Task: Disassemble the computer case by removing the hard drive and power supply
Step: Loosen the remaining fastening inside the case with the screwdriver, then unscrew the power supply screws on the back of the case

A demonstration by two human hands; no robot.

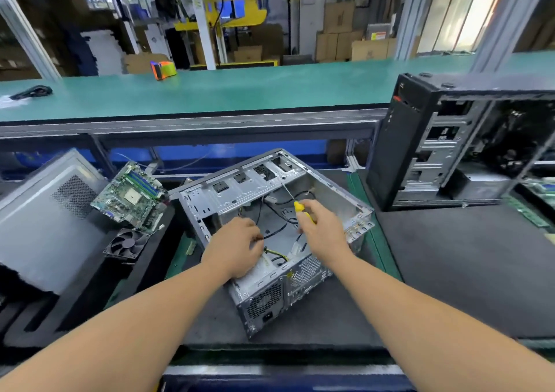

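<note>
Your right hand (322,229) grips the yellow-handled screwdriver (295,203), its thin shaft angled up toward the drive-bay wall at the far side of the open computer case (330,199), so the tip seems aimed at a fastener there; whether it sits in a screw head is too small to tell. Your left hand (237,246) is curled over the cables (277,230) at the near-left of the case floor, likely keeping them aside and steadying the chassis; whether it truly pinches a wire I cannot tell.

That case lies on its side, open face up, which gives you a straight reach down inside. The power supply (264,303) sits in the case's near corner, its vent grille and socket facing you, wires running out of it into the case. A hard drive is not plainly visible; it may be hidden in the bay.

Left of the case lie a motherboard (130,194) and a fan (127,243), beside a grey side panel (45,220). Right of the case stands a second black tower (450,145), well apart.
</note>
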